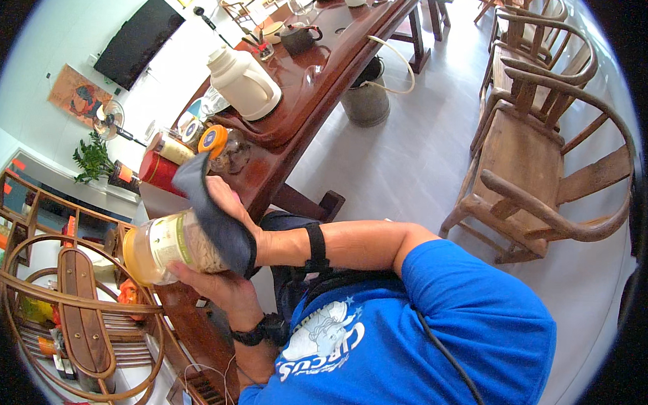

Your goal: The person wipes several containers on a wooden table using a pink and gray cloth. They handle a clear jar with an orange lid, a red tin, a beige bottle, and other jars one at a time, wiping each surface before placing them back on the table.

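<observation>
A clear jar with a yellow lid (135, 255), a label and pale dried pieces inside rests in my left hand (216, 290), its fingers and thumb around the lower side. My right hand (233, 202) holds a dark grey-blue cloth (216, 220) draped over the jar's near end; the cloth covers part of the jar and of the fingers. Beyond my right hand, on the glossy dark-red wooden table (306, 95), stand a jar with an orange lid (214, 140), a red canister (162, 171) and a cream thermos jug (245, 84).
A dark teapot (299, 38) and a glass of utensils (264, 49) are farther along the table. A grey bucket (366, 105) with a pale hose stands on the floor beside it. Wooden armchairs (523, 156) line the right side; a round-backed wooden chair (79, 312) and shelving are at lower left.
</observation>
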`<state>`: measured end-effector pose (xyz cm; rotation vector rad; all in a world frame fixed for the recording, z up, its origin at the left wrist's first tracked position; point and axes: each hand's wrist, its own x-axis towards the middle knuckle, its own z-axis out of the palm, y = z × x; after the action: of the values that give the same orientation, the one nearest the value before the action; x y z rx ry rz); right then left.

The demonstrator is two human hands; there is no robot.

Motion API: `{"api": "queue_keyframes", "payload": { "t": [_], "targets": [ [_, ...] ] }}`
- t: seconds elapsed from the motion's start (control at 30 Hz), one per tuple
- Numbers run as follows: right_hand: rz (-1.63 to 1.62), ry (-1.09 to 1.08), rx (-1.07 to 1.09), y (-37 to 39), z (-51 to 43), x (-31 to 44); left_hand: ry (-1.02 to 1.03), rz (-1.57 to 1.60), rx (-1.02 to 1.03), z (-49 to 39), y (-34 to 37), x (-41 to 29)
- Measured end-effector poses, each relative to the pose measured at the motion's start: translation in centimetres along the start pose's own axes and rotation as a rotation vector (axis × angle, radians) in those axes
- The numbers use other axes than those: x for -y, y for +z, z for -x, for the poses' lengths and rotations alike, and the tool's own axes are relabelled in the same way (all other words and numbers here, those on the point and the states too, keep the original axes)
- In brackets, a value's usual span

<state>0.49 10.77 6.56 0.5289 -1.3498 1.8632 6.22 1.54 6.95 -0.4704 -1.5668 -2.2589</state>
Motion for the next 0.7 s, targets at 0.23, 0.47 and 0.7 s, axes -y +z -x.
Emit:
{"api": "queue_keyframes", "payload": {
  "t": [0.23,0.47,0.7],
  "targets": [
    [0.447,-0.909,0.186,0.0,-0.2,2.8,-0.452,1.071,0.065,0.3,-4.8,1.1],
    [0.281,-0.822,0.235,0.5,-3.1,-2.0,-0.052,-0.451,0.01,-4.8,-5.6,3.5],
    [-0.044,0.004,0.116,4.3,-2.2,-6.7,0.423,-1.518,0.039,-7.2,-7.3,4.2]
  ]
}}
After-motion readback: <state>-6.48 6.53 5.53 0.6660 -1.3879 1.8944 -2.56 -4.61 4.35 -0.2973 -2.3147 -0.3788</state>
